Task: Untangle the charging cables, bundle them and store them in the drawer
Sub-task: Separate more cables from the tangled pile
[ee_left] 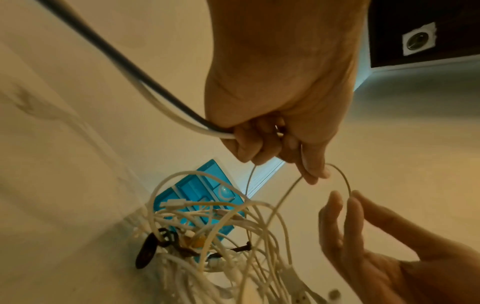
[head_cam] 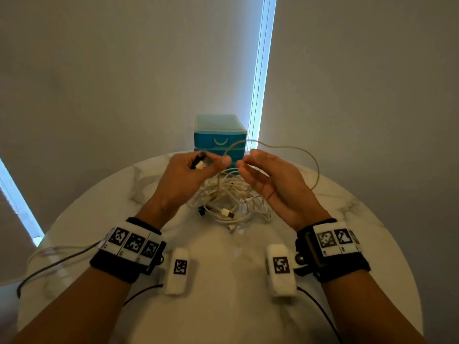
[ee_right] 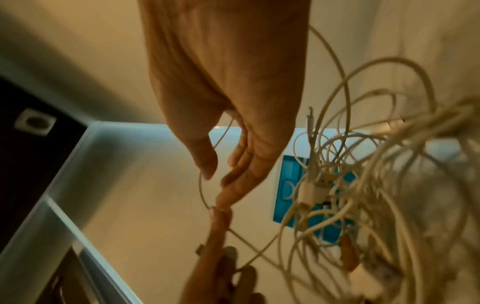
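Observation:
A tangle of white charging cables (head_cam: 228, 197) (ee_left: 233, 236) (ee_right: 363, 185) lies mid-table on the round marble table (head_cam: 223, 314). Behind it stands a blue drawer unit (head_cam: 219, 130) (ee_left: 197, 185) (ee_right: 285, 185), its drawers closed. My left hand (head_cam: 218, 161) (ee_left: 285, 156), raised over the pile, grips a white plug and a dark cable end and pinches a thin cable (head_cam: 285, 147) (ee_left: 340, 174) (ee_right: 201, 191). That cable arcs up and right in a loop. My right hand (head_cam: 244, 160) (ee_right: 218, 176) (ee_left: 342, 205) faces the left with straight fingers, and its fingertips touch the loop.
Grey and white leads (head_cam: 57, 256) from my left wrist trail off the table's left edge. The wall and a bright window strip (head_cam: 260, 70) rise just behind the drawer unit. Bare marble shows between the pile and my body.

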Tool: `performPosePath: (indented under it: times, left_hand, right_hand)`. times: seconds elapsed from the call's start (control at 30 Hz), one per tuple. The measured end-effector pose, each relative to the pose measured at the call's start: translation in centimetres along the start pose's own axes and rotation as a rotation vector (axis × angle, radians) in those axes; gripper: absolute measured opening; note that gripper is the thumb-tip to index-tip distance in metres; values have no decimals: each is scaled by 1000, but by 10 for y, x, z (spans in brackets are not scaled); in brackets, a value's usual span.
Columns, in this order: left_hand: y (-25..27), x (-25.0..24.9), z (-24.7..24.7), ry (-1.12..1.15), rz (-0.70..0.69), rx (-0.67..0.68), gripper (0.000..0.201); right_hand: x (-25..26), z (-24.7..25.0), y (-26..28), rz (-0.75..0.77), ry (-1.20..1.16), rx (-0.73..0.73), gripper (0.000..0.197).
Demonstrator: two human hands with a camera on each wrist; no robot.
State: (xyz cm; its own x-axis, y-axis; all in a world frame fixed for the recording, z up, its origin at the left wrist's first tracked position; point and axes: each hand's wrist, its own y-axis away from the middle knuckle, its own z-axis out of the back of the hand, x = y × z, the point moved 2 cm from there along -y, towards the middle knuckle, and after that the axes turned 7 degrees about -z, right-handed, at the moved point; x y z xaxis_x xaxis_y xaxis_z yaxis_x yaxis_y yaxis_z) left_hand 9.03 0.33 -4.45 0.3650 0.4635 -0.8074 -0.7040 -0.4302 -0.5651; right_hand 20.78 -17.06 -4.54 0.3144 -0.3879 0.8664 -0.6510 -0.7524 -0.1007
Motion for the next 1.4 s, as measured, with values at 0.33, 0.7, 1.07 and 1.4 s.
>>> performPosePath:
  times: [0.33,0.7,1.07,1.4]
  left_hand:
    - [-5,1,10,178,111,-155,37]
    - [-3,-7,11,312,98,-110,31]
    - [-9,7,31,384,110,-462,48]
    - [0,-2,4,77,200,66,29]
  right_hand:
    - [-35,-8,-3,4,887,34,15]
    - [-38,0,-8,11,976,-11,19]
    - [-19,-6,1,59,1166,169,17]
    - [9,8,4,323,420,-256,22]
